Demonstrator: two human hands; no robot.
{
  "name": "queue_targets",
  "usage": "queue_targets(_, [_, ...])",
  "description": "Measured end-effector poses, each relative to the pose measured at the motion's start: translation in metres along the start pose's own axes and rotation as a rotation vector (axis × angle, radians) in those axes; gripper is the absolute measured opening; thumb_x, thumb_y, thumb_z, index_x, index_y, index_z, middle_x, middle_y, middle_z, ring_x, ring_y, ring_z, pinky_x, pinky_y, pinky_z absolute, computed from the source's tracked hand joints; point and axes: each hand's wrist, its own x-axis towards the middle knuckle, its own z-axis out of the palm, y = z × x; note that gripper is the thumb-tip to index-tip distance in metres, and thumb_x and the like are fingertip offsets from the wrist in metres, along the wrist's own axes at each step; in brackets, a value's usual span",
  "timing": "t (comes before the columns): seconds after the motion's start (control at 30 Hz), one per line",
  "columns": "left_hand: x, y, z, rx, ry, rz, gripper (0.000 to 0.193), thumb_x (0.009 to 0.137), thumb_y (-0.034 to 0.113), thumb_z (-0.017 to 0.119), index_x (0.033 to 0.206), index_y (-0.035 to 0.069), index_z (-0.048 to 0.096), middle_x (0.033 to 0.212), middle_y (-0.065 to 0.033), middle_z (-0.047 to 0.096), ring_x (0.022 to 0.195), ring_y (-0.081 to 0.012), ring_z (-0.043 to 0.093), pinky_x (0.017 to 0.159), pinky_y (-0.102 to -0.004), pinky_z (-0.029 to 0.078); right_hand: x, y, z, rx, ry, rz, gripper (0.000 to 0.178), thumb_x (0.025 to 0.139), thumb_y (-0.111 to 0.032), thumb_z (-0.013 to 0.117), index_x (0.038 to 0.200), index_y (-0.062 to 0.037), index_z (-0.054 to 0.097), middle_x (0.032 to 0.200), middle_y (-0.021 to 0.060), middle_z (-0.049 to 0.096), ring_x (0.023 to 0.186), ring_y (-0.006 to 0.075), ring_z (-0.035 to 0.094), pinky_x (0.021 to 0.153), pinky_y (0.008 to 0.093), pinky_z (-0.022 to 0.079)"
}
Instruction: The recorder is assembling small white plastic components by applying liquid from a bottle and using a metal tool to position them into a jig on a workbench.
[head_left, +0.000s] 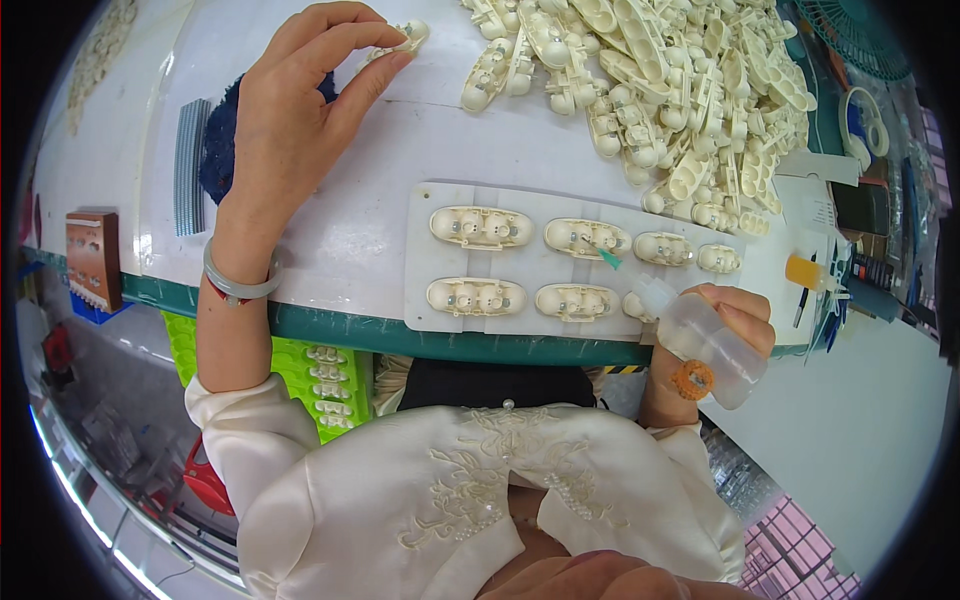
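Observation:
My left hand [285,125] reaches over the far left of the table, thumb and fingertips pinching a small cream plastic piece [412,36] with rounded bumps. In my right hand [738,312] is a translucent squeeze bottle [700,345] with a green needle tip. It is tilted so that the tip points left, over or against an oval cream plastic shell [588,238]; I cannot tell whether they touch. Several such shells of differing size lie in two rows on a white board [420,255]. Part of one near-row shell [638,306] is hidden by the bottle.
A large heap of cream plastic parts [690,90] covers the far right. A dark blue cloth [218,150] and blue-grey strips [189,165] lie beside my left forearm. A brown block [93,260] stands at the left edge. Below the table edge is a green tray [290,370] with parts.

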Motion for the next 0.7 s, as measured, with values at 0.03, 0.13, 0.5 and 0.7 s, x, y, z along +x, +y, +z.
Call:
queue_targets(0.03, [0.000, 0.000, 0.000, 0.000, -0.002, 0.003, 0.014, 0.078, 0.010, 0.067, 0.091, 0.003, 0.065, 0.099, -0.0059, 0.061, 0.079, -0.0149, 0.060, 0.066, -0.0209, 0.048, 0.000, 0.002, -0.002, -0.039, -0.042, -0.037, 0.035, 0.075, -0.005, 0.069, 0.095, -0.0035, 0.040, 0.086, 0.0137, 0.051, 0.070, 0.0169, 0.054, 0.054, 0.0236, 0.049])
queue_targets(0.13, [-0.001, -0.001, -0.001, -0.007, -0.003, -0.006, 0.014, 0.078, 0.010, 0.067, 0.091, 0.003, 0.065, 0.099, -0.0058, 0.061, 0.079, -0.0146, 0.060, 0.067, -0.0212, 0.048, 0.001, 0.009, -0.005, 0.068, -0.031, -0.104, 0.033, 0.078, -0.012, 0.067, 0.095, -0.0030, 0.040, 0.086, 0.0138, 0.050, 0.068, 0.0175, 0.053, 0.052, 0.0243, 0.049])
queue_targets(0.5, [0.000, -0.008, 0.003, -0.005, 0.030, 0.021, 0.015, 0.076, 0.012, 0.069, 0.089, 0.005, 0.066, 0.095, -0.0045, 0.062, 0.067, -0.0129, 0.056, 0.053, -0.0216, 0.043, -0.007, 0.006, -0.008, -0.012, 0.127, -0.008, 0.031, 0.079, -0.012, 0.064, 0.096, -0.0031, 0.040, 0.088, 0.0137, 0.048, 0.070, 0.0176, 0.053, 0.051, 0.0254, 0.048])
queue_targets(0.7, [0.001, -0.007, 0.004, 0.011, 0.027, 0.043, 0.015, 0.077, 0.011, 0.069, 0.090, 0.005, 0.066, 0.095, -0.0046, 0.062, 0.068, -0.0133, 0.056, 0.057, -0.0216, 0.044, -0.004, 0.011, -0.018, -0.086, -0.060, -0.017, 0.029, 0.082, -0.019, 0.061, 0.092, -0.0029, 0.040, 0.088, 0.0138, 0.048, 0.071, 0.0165, 0.053, 0.056, 0.0242, 0.048])
